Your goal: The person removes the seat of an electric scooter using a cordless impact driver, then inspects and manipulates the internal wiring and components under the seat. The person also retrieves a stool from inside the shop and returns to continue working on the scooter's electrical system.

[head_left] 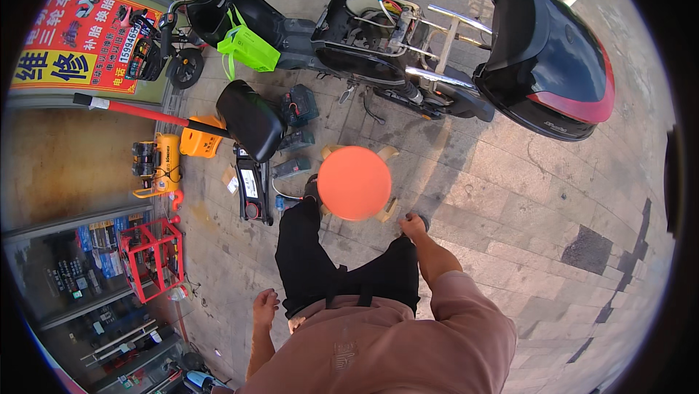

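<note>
An orange round stool with pale wooden legs stands before my legs. My right hand hangs just right of it by my knee, fingers loosely bent and apart, nothing visible in it. My left hand is beside my left thigh, empty, its fingers loosely curled but open. Beyond the stool stands a black scooter with its seat off and a frame, wiring and a blue-tipped tube exposed. A detached black seat lies left of the stool, above a floor jack.
Dark battery-like boxes sit left of the stool. A red-handled bar, yellow compressor, yellow case and red rack line the shopfront. A green bag hangs on the scooter; its rear box is at upper right.
</note>
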Available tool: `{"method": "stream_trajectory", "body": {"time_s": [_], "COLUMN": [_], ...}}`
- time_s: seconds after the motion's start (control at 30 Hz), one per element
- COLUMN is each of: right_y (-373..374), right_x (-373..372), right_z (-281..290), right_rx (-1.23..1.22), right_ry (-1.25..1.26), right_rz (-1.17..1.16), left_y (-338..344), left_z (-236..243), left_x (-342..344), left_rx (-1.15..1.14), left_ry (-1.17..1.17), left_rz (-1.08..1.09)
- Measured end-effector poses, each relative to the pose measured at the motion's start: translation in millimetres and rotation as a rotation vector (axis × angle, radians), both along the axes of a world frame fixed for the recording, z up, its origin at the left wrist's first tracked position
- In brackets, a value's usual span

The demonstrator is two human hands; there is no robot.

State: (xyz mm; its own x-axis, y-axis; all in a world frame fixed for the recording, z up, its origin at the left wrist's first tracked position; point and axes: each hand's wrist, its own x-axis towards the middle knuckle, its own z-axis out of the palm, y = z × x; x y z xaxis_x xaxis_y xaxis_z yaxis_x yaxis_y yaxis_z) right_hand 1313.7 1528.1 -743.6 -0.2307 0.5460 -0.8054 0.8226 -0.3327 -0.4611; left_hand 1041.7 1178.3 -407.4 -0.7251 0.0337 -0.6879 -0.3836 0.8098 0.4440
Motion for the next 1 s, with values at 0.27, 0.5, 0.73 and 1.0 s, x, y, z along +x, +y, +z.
{"method": "stream_trajectory", "body": {"time_s": [0.27, 0.5, 0.73, 1.0], "right_y": [71.5, 131.3, 160.7, 208.5], "right_x": [-57.0, -213.7, -230.6, -234.8], "right_z": [43.6, 0.3, -35.3, -44.4], "right_rx": [-0.101, -0.029, -0.422, -0.593], "right_ry": [-0.006, -0.317, -0.454, -0.323], "right_rz": [-0.334, -0.627, -0.636, -0.389], "left_y": [182.9, 569.9, 784.8, 783.4], "left_z": [-49.0, -178.7, -241.1, -238.7], "left_x": [-157.6, -338.1, -324.4, -317.6], "left_rx": [0.253, 0.530, 0.211, 0.077], "left_ry": [0.006, 0.280, 0.260, 0.414], "left_rz": [-0.393, -0.980, -0.805, -0.896]}}
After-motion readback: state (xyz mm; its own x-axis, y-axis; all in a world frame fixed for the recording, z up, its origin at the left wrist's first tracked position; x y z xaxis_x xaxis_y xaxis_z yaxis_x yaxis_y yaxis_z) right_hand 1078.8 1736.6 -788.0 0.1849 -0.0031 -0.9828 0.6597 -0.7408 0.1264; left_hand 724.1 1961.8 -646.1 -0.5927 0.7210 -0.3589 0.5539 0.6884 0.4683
